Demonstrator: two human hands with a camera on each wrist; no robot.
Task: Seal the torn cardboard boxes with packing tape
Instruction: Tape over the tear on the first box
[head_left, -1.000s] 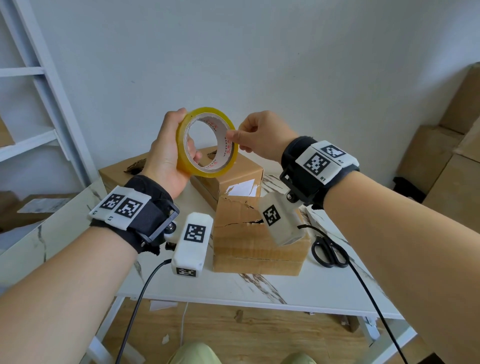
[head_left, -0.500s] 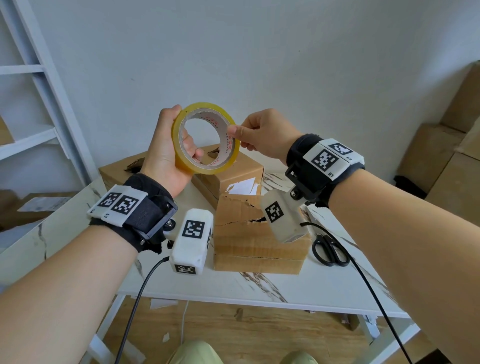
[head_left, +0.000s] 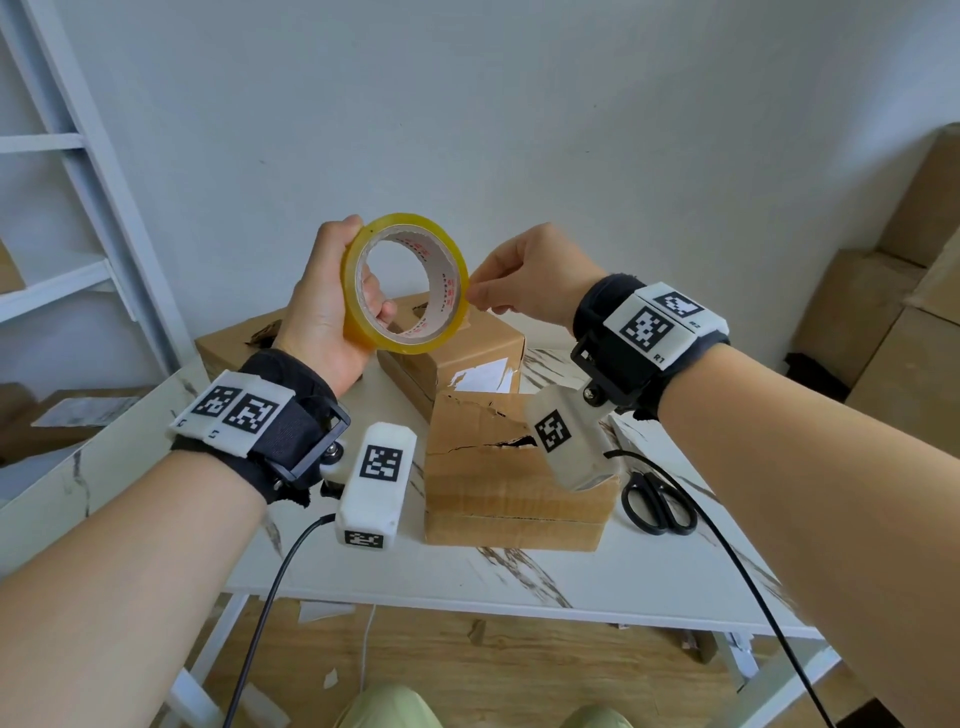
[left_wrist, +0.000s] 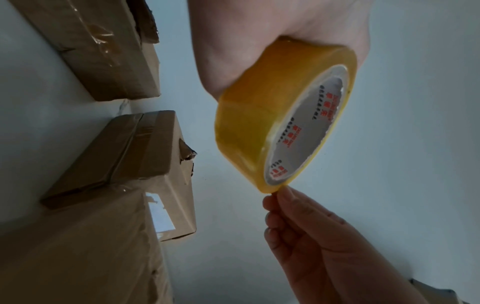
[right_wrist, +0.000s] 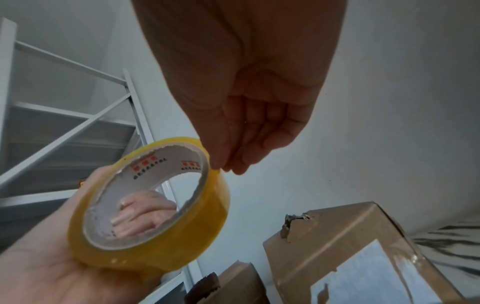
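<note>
My left hand (head_left: 317, 317) holds a yellow packing tape roll (head_left: 415, 347) upright above the table, fingers through its white core and thumb on the outside. My right hand (head_left: 485, 296) pinches the roll's right rim between thumb and forefinger; whether a loose tape end is lifted I cannot tell. The left wrist view shows the tape roll (left_wrist: 249, 123) with the right hand (left_wrist: 275, 195) pinching its far edge. Below, a cardboard box (head_left: 493, 467) has a jagged tear (head_left: 488, 444) across its top. A second box (head_left: 467, 353) stands behind it and a third box (head_left: 234, 343) at the back left.
Black scissors (head_left: 657, 501) lie on the white marble-patterned table (head_left: 519, 577), right of the front box. A white metal shelf (head_left: 78, 182) stands at the left. More cardboard boxes (head_left: 883, 312) are stacked on the floor at the right. Cables hang from both wrists.
The left hand has tilted the roll slightly, so its opening faces me more. The right hand's pinch has slid a little lower on the right rim.
</note>
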